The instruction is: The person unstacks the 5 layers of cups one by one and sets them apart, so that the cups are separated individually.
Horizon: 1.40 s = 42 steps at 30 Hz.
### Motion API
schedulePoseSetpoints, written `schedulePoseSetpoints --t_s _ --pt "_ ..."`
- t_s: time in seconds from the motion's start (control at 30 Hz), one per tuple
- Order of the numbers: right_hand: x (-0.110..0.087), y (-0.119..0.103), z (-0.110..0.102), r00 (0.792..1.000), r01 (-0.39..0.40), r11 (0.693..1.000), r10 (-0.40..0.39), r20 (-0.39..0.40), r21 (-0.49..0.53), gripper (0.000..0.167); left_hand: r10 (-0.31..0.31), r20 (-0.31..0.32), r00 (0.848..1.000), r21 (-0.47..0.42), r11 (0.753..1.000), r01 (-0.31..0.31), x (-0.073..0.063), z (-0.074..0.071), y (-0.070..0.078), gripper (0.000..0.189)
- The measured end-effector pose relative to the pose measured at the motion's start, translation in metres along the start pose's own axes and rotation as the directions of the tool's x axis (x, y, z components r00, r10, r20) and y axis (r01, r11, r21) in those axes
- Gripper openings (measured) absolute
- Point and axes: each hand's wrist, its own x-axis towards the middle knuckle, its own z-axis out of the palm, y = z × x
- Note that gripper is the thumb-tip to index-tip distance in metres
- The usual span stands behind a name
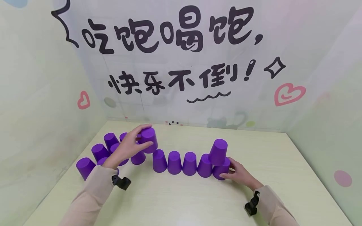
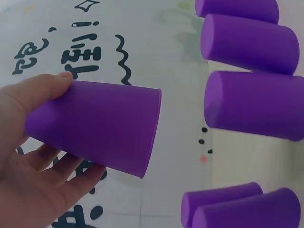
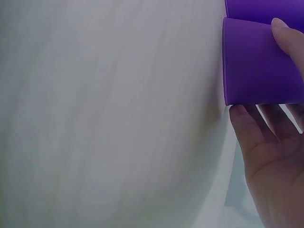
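Left hand is clamped on the held cup, mouth down and raised above the surface; thumb and fingers lie on opposite sides toward the narrow end. Right hand holds the end cup of an inverted row, thumb on the near wall, fingers at the outer side. Hands well apart. An upper cup appears to sit across the end cup and its neighbour. More purple cups stand at left. Estimate: light, thin-walled, fairly stiff plastic, smooth enough to slip slightly; unlikely to break, but easily knocked. Best hold: opposed light pinch on the walls near the closed end, rim free.
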Motion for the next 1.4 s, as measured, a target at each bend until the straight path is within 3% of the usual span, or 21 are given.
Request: schedulePoseSetpoints --t_s 0.23,0.5,1.0,1.2,1.4 --pt "0.0 0.0 0.0 1.0 0.004 1.0 -0.004 0.002 -0.003 0.059 -0.05 -0.074 0.996 0.042 0.998 0.053 -0.028 -0.017 -0.029 0.059" --pt "0.0 0.001 0.0 1.0 0.008 1.0 -0.008 0.001 -0.009 0.06 -0.121 -0.115 0.986 0.028 0.992 0.125 -0.05 -0.021 -0.047 0.06" --pt "0.0 0.002 -0.001 1.0 0.015 1.0 -0.015 0.0 -0.008 0.061 -0.154 -0.18 0.972 0.041 0.986 0.164 -0.076 -0.018 -0.053 0.058" --pt "0.0 0.001 -0.001 1.0 0.011 1.0 -0.011 -0.001 -0.001 0.06 -0.179 -0.188 0.966 0.054 0.98 0.192 -0.084 -0.01 -0.066 0.058" --pt "0.0 0.001 0.0 1.0 0.005 1.0 -0.005 -0.002 0.002 0.061 -0.234 -0.215 0.948 0.117 0.958 0.263 -0.088 0.001 -0.08 0.057"
